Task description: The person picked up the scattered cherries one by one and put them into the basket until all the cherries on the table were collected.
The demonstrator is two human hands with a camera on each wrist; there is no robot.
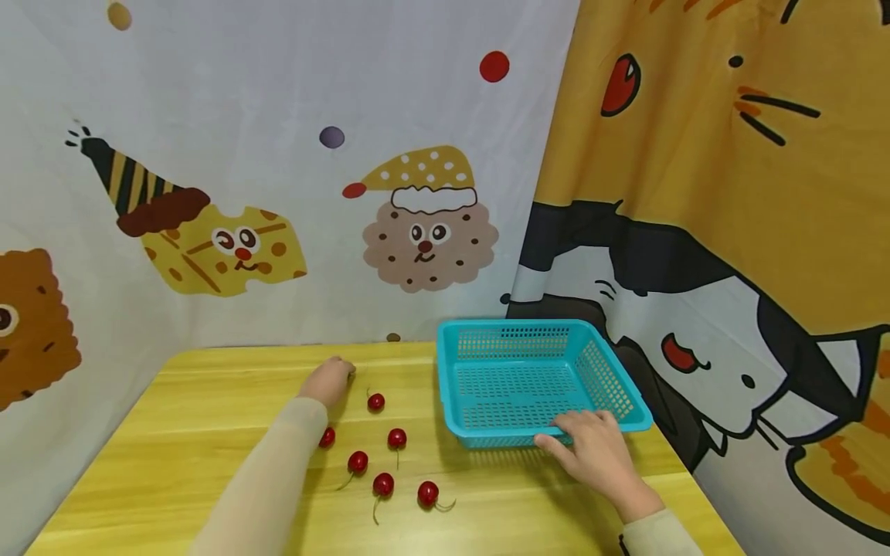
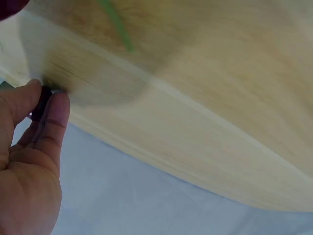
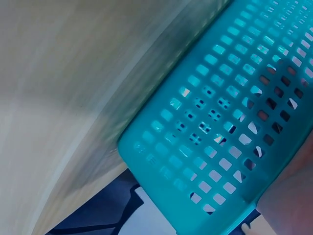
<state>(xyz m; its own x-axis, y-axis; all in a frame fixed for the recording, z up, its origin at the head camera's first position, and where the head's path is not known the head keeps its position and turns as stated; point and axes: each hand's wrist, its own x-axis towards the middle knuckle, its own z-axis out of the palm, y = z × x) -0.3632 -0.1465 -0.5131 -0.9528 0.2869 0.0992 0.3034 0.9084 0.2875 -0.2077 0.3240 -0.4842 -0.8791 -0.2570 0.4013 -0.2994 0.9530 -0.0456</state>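
**Small cherries, an open counter, and a light basket**

The left hand (image 1: 328, 381) is at the far part of the yellow counter (image 1: 174, 432), and its fingers are curled. In the left wrist view, the thumb and the forefinger (image 2: 55, 117) pinch something small and dark between them. It is most probably a cherry, but it is too much hidden to say for sure. Six more cherries lie loose on the counter between the two arms; the nearest one (image 1: 376, 401) is just beside this hand, and the others, like the one (image 1: 427, 493) at the front, are spread toward the person.

The right hand (image 1: 591, 448) holds the near rim of the turquoise basket (image 1: 514, 378), with the fingers over the edge. The basket stands on the right side of the counter, and nothing shows inside it.

What could go wrong, in my judgement:

- The pinch is only at the fingertips. A round, smooth fruit can slip out and roll away, maybe off the back edge, which is near this hand.
- Too much pressure can bruise the fruit or tear off the stem.
- The left sleeve (image 1: 278, 463) passes just beside the cherry (image 1: 327, 437) next to it. A careless movement of the arm can push this cherry and make it roll.
- The basket is light. If the right hand lets go or pulls, the basket can slide toward the right edge of the counter.
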